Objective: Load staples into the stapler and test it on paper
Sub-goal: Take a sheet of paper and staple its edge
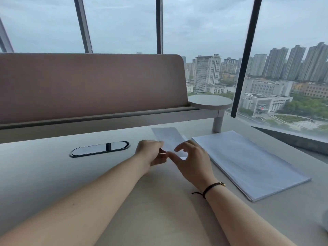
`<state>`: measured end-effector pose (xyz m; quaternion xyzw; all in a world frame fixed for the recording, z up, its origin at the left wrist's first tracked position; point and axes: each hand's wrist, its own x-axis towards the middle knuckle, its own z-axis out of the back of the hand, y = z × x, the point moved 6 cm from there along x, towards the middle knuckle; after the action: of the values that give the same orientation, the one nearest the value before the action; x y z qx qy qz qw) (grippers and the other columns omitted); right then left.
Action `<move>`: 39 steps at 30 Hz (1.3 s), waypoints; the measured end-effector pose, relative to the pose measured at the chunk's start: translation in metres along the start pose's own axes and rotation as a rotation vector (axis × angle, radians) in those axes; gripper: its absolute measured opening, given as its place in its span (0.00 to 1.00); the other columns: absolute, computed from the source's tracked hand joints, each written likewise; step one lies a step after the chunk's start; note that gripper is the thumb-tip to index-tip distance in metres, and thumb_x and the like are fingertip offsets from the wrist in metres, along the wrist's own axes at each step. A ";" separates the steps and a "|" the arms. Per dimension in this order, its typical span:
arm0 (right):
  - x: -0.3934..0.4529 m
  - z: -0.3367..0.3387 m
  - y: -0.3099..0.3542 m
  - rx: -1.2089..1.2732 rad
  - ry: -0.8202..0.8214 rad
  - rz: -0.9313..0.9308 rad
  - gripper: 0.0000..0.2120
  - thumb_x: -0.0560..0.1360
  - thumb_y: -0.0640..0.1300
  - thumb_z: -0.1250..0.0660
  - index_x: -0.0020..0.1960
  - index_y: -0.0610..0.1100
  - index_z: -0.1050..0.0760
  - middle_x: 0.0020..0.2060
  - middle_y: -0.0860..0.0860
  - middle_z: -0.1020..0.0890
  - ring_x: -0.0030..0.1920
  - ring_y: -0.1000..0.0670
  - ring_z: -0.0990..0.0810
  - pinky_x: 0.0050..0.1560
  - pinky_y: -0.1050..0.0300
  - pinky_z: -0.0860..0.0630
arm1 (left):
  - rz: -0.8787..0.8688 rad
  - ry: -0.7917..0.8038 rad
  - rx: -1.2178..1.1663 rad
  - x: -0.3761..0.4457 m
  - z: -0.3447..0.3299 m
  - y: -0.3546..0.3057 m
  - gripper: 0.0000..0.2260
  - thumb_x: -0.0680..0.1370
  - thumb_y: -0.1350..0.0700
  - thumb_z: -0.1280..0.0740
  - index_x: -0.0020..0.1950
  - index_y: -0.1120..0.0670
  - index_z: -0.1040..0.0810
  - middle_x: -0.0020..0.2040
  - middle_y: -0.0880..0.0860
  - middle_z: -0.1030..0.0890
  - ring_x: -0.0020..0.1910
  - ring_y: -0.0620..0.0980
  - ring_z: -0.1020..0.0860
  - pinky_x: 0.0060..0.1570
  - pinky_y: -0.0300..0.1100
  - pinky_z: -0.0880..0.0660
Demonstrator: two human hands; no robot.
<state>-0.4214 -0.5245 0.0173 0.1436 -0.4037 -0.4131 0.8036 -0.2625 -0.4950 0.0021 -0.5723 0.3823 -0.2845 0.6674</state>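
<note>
Head view. Left hand (150, 153) at centre of desk (53, 174), fingers pinched on the near left edge of a small paper slip (168, 137), slip tilted up and away toward 12 o'clock. Thin pale sliver (162, 153) visible between the two hands; cannot tell whether staple strip or paper edge. Right hand (191, 162) just beside the left, at its 3 o'clock, thumb and forefinger curled close at the slip's near edge; contact blurred, grip cannot be told. Dark cord bracelet (211, 188) on right wrist. Stack of white paper (248, 162) flat on desk at 3 o'clock of the hands, apart from them. Oval cable port (100, 148) at 9 o'clock. Brown divider panel (88, 86) at 12 o'clock, round shelf (210, 102) at its right end. Stapler not seen anywhere in this view.
</note>
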 end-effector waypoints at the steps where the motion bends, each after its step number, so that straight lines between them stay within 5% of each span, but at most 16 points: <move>1: -0.002 0.004 0.002 0.029 -0.029 -0.014 0.17 0.70 0.65 0.32 0.47 0.53 0.20 0.45 0.58 0.20 0.47 0.55 0.22 0.45 0.58 0.25 | -0.023 0.031 -0.006 -0.005 0.006 -0.003 0.06 0.80 0.56 0.33 0.47 0.58 0.20 0.40 0.57 0.17 0.37 0.55 0.16 0.39 0.46 0.17; 7: -0.011 0.015 0.023 0.370 -0.021 -0.198 0.23 0.72 0.61 0.32 0.63 0.52 0.25 0.57 0.54 0.22 0.56 0.53 0.23 0.55 0.54 0.24 | -0.127 0.163 0.005 -0.059 0.056 -0.027 0.07 0.78 0.56 0.30 0.49 0.59 0.15 0.47 0.57 0.12 0.41 0.53 0.14 0.41 0.44 0.17; 14: -0.051 0.013 0.089 0.989 0.245 -0.415 0.23 0.71 0.36 0.26 0.65 0.47 0.23 0.49 0.43 0.12 0.51 0.39 0.14 0.56 0.38 0.19 | -0.156 0.255 0.092 -0.146 0.120 -0.036 0.08 0.79 0.58 0.30 0.52 0.63 0.16 0.49 0.61 0.13 0.40 0.54 0.16 0.41 0.43 0.17; 18: -0.089 0.026 0.120 1.057 0.405 -0.408 0.15 0.72 0.33 0.29 0.59 0.40 0.19 0.50 0.38 0.13 0.50 0.36 0.15 0.57 0.36 0.21 | -0.161 0.309 0.123 -0.197 0.146 -0.030 0.12 0.81 0.56 0.33 0.49 0.64 0.16 0.47 0.63 0.14 0.41 0.55 0.17 0.43 0.45 0.18; 24: -0.159 0.036 0.155 1.000 0.664 -0.412 0.16 0.71 0.30 0.29 0.58 0.38 0.19 0.51 0.39 0.14 0.49 0.40 0.14 0.53 0.47 0.17 | -0.190 0.292 0.238 -0.261 0.181 -0.012 0.12 0.79 0.57 0.31 0.44 0.65 0.17 0.41 0.65 0.16 0.35 0.56 0.19 0.39 0.47 0.20; 28: -0.194 0.035 0.164 0.943 0.691 -0.430 0.10 0.75 0.35 0.31 0.56 0.37 0.18 0.51 0.39 0.13 0.48 0.42 0.14 0.53 0.47 0.17 | -0.208 0.321 0.394 -0.294 0.193 0.005 0.12 0.80 0.56 0.32 0.39 0.58 0.17 0.38 0.59 0.15 0.32 0.51 0.19 0.40 0.47 0.20; 35: -0.235 0.031 0.162 0.858 0.737 -0.470 0.09 0.75 0.35 0.30 0.53 0.34 0.17 0.51 0.40 0.13 0.52 0.41 0.14 0.55 0.46 0.18 | -0.276 0.200 0.550 -0.318 0.218 0.035 0.13 0.81 0.51 0.34 0.42 0.52 0.14 0.45 0.49 0.12 0.50 0.48 0.15 0.56 0.45 0.20; 39: -0.249 0.031 0.155 0.817 0.769 -0.525 0.09 0.74 0.35 0.29 0.53 0.32 0.18 0.51 0.38 0.13 0.53 0.37 0.14 0.58 0.40 0.20 | -0.330 0.110 0.630 -0.325 0.219 0.038 0.12 0.80 0.51 0.34 0.44 0.53 0.14 0.41 0.47 0.13 0.45 0.45 0.17 0.54 0.39 0.24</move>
<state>-0.4435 -0.2310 -0.0075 0.6727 -0.1618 -0.3277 0.6433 -0.2589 -0.1024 0.0363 -0.3761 0.2136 -0.5226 0.7347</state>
